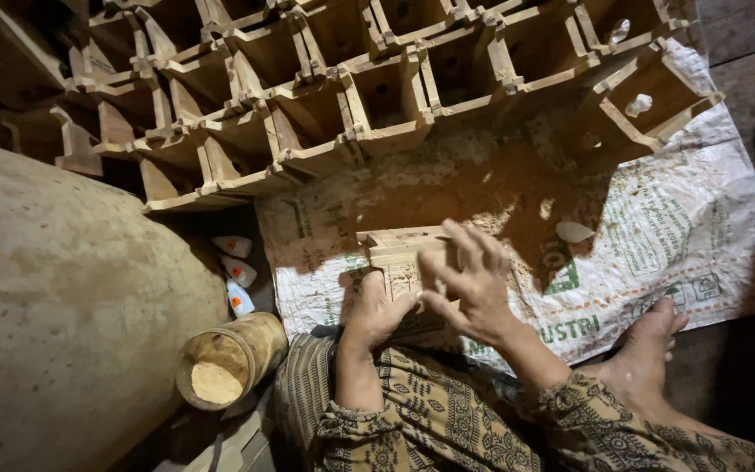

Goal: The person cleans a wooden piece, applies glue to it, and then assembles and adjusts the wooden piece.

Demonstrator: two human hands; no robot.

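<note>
A small wooden frame piece (399,247) lies on a dusty printed sack (675,218) spread on the floor in front of me. My left hand (376,310) rests against the frame's near edge, fingers curled onto it. Just right of it, my right hand (474,284) hovers over the frame with the fingers spread apart, partly hiding the wood. My bare foot (644,350) sits on the sack's near right edge. Patterned cloth covers my lap below the hands.
Rows of open wooden box frames (386,96) fill the back. A big rounded clay-coloured vessel (63,297) takes up the left. A jar of yellowish powder (225,363) lies beside it, with small white plastic bottles (238,271) behind. A pale chip (574,232) lies on the sack.
</note>
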